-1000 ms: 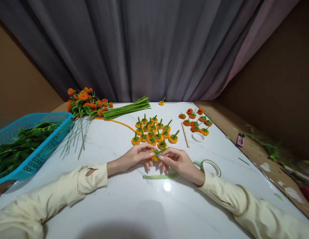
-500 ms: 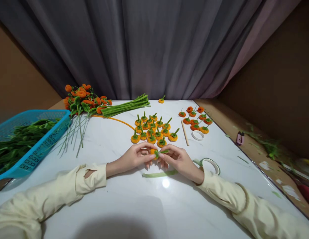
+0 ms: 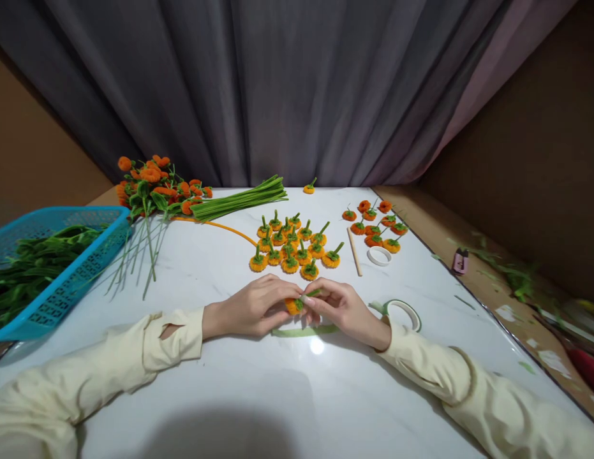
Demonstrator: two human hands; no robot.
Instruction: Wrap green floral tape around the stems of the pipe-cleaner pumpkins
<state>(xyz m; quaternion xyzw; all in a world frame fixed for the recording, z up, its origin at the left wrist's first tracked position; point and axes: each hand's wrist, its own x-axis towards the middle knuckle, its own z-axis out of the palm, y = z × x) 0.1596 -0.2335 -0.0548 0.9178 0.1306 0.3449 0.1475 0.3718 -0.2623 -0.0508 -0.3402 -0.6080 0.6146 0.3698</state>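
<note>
Between my two hands is a fuzzy yellow-orange pipe-cleaner flower (image 3: 293,306) with a green base and a short green stem. My left hand (image 3: 256,307) is closed round the orange head. The right hand (image 3: 339,310) pinches the flower at its green base and stem, and its far fingers are partly hidden. Under the hands lies a strip of green tape (image 3: 304,332). A green-edged tape roll (image 3: 416,317) rests by my right wrist. Just beyond my fingers stand several similar yellow-orange flowers (image 3: 289,264) with their stems up.
At left is a blue basket (image 3: 67,284) of green leaves, with orange flowers (image 3: 150,173) and green stems (image 3: 244,199) behind. Farther right lie darker orange flowers (image 3: 373,240), a wooden stick (image 3: 355,252), a white ring (image 3: 379,256) and a pink-and-black object (image 3: 460,261).
The flower has tilted, with its orange head now lower and toward me. My left fingers have rolled over its head. My right hand still pinches the green part.
</note>
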